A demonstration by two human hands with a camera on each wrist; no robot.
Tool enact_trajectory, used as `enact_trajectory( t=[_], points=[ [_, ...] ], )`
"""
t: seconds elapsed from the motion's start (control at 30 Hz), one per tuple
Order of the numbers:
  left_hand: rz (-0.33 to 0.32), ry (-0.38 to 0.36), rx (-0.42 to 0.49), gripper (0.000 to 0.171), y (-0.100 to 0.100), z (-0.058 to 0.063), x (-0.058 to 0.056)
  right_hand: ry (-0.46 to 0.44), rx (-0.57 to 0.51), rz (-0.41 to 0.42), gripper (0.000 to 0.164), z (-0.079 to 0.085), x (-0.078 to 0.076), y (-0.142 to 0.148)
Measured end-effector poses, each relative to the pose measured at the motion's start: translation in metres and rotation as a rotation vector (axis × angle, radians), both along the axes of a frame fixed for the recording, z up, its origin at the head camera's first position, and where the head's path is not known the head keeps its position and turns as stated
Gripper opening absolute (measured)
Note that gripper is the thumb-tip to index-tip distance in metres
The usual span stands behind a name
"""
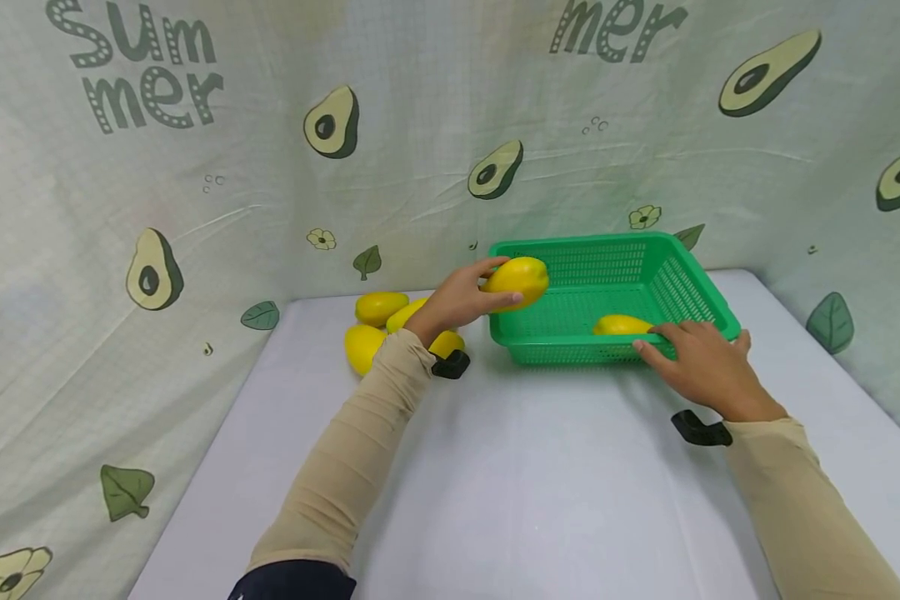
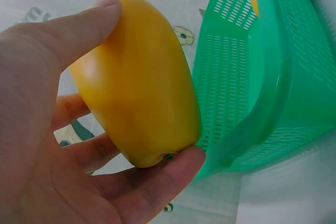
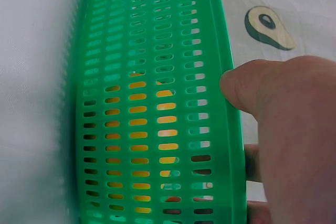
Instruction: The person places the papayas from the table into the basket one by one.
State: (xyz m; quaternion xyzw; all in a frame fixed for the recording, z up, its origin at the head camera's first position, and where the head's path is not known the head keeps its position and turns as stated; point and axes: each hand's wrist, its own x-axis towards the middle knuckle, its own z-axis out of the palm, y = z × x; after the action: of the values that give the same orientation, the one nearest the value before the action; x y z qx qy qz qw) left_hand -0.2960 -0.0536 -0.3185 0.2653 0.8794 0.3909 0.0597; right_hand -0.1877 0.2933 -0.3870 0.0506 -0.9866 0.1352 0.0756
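Note:
My left hand holds a yellow mango between thumb and fingers, over the left end of a green plastic basket. In the left wrist view the mango appears close beside the basket wall, the thumb along one side and fingertips under its stem end. My right hand grips the basket's near rim towards the right corner, thumb outside and fingers inside. Another mango lies in the basket near that hand; its yellow shows through the slots in the right wrist view.
Several more mangoes lie grouped on the white-covered table, left of the basket and partly hidden by my left forearm. A cloth printed with avocados and leaves hangs behind the table. A black strap piece sits at each wrist.

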Motion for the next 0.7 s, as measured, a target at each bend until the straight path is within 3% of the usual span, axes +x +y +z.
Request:
enact_trajectory(
  t=[0.7],
  points=[
    [-0.019, -0.042, -0.121, 0.076, 0.031, 0.025, -0.010, -0.009, 0.011, 0.003, 0.072, 0.002, -0.001, 0.002]
  ],
)
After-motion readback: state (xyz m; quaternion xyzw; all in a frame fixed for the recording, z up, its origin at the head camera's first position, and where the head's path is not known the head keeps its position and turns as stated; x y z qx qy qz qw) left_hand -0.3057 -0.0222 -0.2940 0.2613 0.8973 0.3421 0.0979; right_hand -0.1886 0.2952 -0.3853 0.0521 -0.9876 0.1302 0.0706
